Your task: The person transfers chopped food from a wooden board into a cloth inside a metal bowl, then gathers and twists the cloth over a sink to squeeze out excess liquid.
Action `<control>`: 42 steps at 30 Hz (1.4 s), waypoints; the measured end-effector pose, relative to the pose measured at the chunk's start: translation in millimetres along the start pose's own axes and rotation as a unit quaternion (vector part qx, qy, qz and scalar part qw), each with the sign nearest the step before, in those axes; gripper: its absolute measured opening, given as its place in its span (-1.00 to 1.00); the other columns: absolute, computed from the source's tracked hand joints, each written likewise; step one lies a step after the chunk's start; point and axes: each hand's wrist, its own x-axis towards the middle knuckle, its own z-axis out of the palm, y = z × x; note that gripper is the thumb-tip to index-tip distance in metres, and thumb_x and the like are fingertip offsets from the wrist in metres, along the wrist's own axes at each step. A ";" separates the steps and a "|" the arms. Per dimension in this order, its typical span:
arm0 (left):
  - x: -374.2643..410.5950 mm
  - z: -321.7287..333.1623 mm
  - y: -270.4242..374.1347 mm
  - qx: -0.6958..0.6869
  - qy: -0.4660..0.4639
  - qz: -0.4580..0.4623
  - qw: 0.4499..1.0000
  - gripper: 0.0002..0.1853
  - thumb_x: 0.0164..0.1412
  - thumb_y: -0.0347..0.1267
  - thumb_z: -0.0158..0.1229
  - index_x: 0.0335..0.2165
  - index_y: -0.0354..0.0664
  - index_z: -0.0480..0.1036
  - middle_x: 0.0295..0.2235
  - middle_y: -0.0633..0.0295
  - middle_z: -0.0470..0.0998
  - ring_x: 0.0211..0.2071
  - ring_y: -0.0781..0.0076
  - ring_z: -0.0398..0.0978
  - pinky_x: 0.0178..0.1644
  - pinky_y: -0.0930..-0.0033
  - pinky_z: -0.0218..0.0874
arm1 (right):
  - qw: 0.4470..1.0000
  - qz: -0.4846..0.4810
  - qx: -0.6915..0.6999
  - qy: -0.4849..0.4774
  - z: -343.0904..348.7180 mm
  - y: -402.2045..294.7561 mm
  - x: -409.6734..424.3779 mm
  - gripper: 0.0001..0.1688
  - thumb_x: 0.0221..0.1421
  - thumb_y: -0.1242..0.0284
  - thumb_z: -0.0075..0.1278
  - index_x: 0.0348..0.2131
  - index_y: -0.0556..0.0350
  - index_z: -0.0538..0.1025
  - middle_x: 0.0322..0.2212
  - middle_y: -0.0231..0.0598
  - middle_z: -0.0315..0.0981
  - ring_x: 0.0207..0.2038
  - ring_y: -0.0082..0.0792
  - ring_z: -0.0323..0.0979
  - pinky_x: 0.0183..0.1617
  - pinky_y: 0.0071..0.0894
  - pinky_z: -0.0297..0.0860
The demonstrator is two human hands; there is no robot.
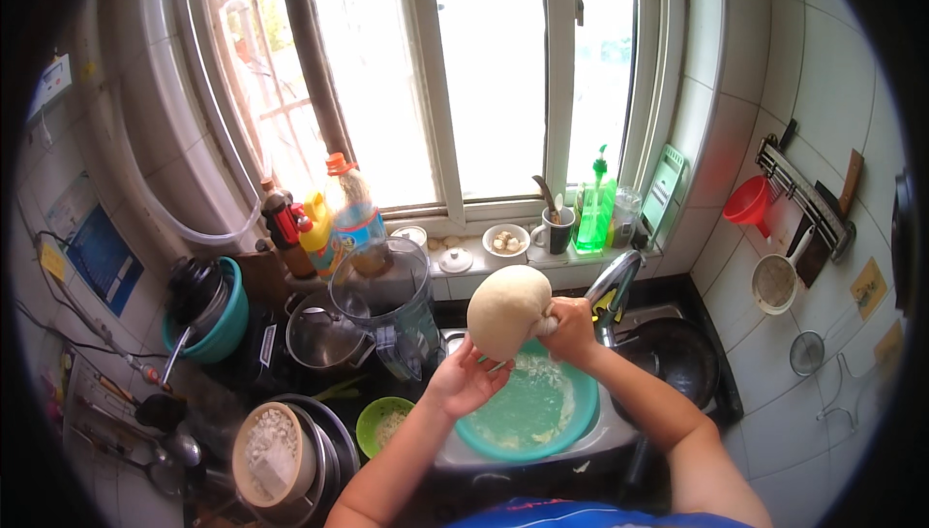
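Observation:
A full, rounded, cream-coloured cloth bag (508,310) hangs over a turquoise plastic basin (591,412). My right hand (570,328) grips its twisted neck. My left hand (470,379) is cupped palm up at the bag's lower left, fingers spread; whether it bears any weight is unclear. Cloudy liquid (519,404) with pale froth along its edge fills the basin, which sits in a stainless steel sink (464,452). What the bag contains is hidden.
Left of the basin are a clear blender jug (388,296), a lidded pot (323,335), a green bowl (374,423) and a tub of white crumbly stuff (272,448). A faucet (613,281) and a dark wok (675,361) lie right. Bottles (595,208) line the sill.

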 end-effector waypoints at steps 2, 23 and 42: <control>-2.9 19.9 9.8 -0.071 -0.058 -0.065 0.994 -0.15 0.11 0.31 -0.36 0.10 -0.10 0.17 0.02 0.05 0.30 -0.03 -0.06 0.31 0.05 0.00 0.18 | 0.985 -0.135 -0.093 -0.058 -8.4 -5.3 2.9 -0.78 -0.36 0.41 0.14 -0.70 0.07 0.37 -0.71 -0.33 0.36 -0.62 -0.29 0.40 -0.55 -0.37 0.31; 46.4 74.7 15.2 0.232 0.042 0.240 0.942 -0.34 -0.14 -0.32 0.32 -0.11 -0.21 0.13 -0.20 0.06 0.32 -0.19 0.26 0.40 -0.14 0.20 0.37 | 0.709 0.525 0.469 0.040 33.8 -34.1 -54.9 -0.70 -0.01 0.33 0.07 -0.23 -0.22 0.35 -0.61 -0.54 0.26 -0.73 -0.66 0.16 -0.74 -0.66 0.02; 67.0 56.8 7.4 0.179 0.066 0.267 0.945 -0.40 -0.16 -0.35 0.32 -0.19 -0.16 0.12 -0.24 0.10 0.31 -0.22 0.29 0.40 -0.17 0.20 0.38 | 0.569 0.566 0.596 -0.013 41.4 -12.8 -58.6 -0.83 -0.03 0.40 0.06 -0.41 -0.19 0.35 -0.72 -0.58 0.15 -0.75 -0.68 0.09 -0.70 -0.65 0.02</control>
